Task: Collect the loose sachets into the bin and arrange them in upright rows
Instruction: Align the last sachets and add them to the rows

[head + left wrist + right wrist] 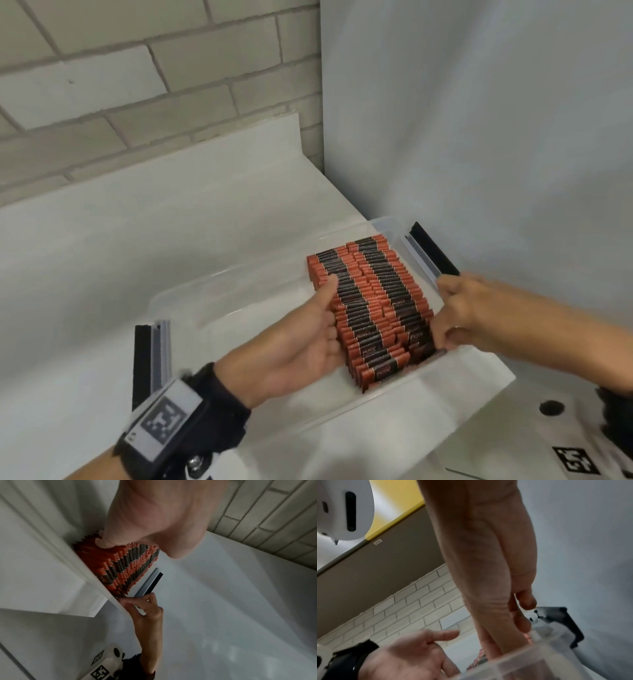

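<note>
Two rows of red and black sachets point(373, 308) stand upright in the right end of the clear bin point(219, 301). The left hand point(301, 342) presses flat against their left side, fingers straight. The right hand point(462, 311) curls its fingers on their right side, at the bin wall.

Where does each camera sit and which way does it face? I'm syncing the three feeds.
Head: looks down at the bin of sachets, left hand and right hand flanking them.
Left wrist: looks along the left palm to the sachets.
Right wrist: low, looks up along the right hand.
All share the sachets.
</note>
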Tool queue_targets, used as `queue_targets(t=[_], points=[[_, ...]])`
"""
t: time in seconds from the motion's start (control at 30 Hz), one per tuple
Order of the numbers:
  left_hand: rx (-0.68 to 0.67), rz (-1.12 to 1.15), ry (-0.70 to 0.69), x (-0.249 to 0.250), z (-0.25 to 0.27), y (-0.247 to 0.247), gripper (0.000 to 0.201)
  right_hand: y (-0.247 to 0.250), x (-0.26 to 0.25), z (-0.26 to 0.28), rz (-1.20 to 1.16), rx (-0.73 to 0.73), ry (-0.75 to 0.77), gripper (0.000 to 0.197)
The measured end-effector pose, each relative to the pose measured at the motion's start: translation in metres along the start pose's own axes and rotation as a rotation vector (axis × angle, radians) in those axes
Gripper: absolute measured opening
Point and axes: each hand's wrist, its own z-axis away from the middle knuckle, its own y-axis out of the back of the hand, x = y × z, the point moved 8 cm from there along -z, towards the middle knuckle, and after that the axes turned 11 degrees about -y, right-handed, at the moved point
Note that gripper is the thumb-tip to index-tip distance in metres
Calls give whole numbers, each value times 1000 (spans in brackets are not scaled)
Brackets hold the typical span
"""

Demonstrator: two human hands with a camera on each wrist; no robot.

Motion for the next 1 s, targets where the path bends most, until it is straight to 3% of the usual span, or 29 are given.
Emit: queue_targets(t=[0.13, 0.27, 0.4, 0.47, 0.57, 0.73, 1.0], points=[[47, 22, -35, 2, 4, -4, 56, -7, 1, -7, 118, -82, -37, 18], [-22, -14, 17, -9, 7, -11, 68, -1, 3, -4, 119, -100, -47, 25], [12, -10, 60, -16, 6, -3, 67, 20, -8, 7, -208, -41, -24, 26], [-9, -44, 67, -17, 8, -6, 65, 16, -22, 13, -329, -112, 2, 46], [-60, -45, 96, -20, 13, -13, 74, -12, -41, 19, -257, -277, 50, 71], [-74, -24, 119, -26, 13, -8, 81, -2, -42, 22, -367, -183, 85, 58], [-146, -79, 157, -29, 10, -17, 85, -12, -54, 17, -417, -237, 61, 67]])
